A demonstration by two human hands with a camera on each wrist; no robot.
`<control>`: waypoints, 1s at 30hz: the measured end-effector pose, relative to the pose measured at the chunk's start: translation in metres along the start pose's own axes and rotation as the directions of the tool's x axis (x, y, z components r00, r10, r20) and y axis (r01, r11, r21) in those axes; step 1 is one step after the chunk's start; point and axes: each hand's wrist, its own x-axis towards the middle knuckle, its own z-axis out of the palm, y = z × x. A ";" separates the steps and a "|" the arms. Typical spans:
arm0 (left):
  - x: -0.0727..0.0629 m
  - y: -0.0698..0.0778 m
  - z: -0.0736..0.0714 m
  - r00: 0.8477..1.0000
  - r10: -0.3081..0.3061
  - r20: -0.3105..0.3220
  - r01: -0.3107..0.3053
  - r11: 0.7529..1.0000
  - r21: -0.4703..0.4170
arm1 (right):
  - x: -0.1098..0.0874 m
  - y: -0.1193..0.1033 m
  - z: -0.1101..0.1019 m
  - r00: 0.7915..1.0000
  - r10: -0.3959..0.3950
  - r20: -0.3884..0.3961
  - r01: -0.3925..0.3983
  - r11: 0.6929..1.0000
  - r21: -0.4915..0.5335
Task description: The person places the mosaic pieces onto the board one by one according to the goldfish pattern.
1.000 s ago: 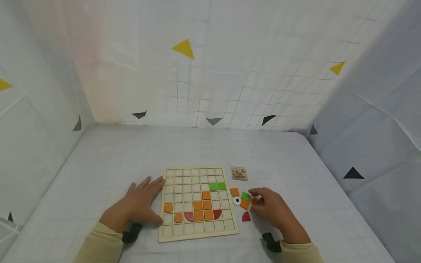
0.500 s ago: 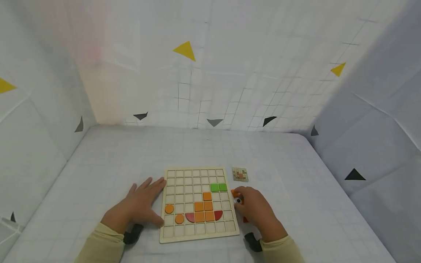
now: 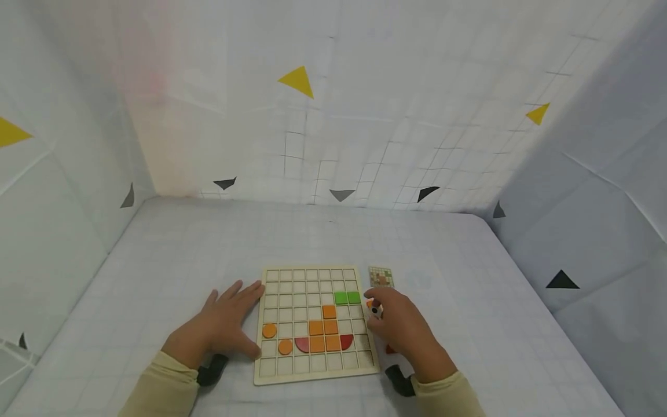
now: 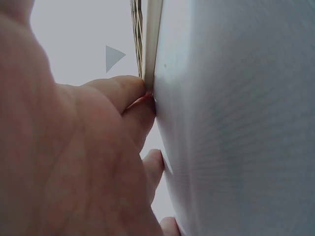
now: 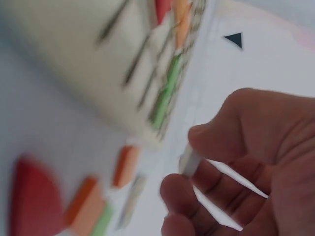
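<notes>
In the head view, a square wooden grid board [image 3: 315, 268] lies on the table. Set in its cells are orange squares [image 3: 329, 311], orange discs [image 3: 285, 347], green squares [image 3: 347, 297] and red quarter-round pieces [image 3: 346, 342]. My left hand [image 3: 216, 324] rests at the board's left edge, fingers spread, with fingertips against the rim in the left wrist view. Beside the right edge, my right hand [image 3: 398, 324] pinches a white eye disc [image 3: 374, 311] with a black dot between thumb and fingers. The right wrist view shows this disc [image 5: 188, 162] edge-on.
A small pattern card [image 3: 381, 276] lies beyond the right hand. Loose pieces lie close to the board's right side in the right wrist view: a red quarter-round [image 5: 35, 199], orange squares [image 5: 126, 165] and a green piece [image 5: 102, 221]. White gridded sheets surround the table.
My right hand has moved left from the loose pieces to the board's right edge and picked up the eye disc lying there. The left hand keeps its place at the board.
</notes>
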 end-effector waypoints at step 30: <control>0.001 -0.001 -0.003 1.000 -0.007 0.008 0.007 1.000 0.007 | 0.025 -0.084 0.047 0.859 -0.436 0.267 0.462 0.886 -0.043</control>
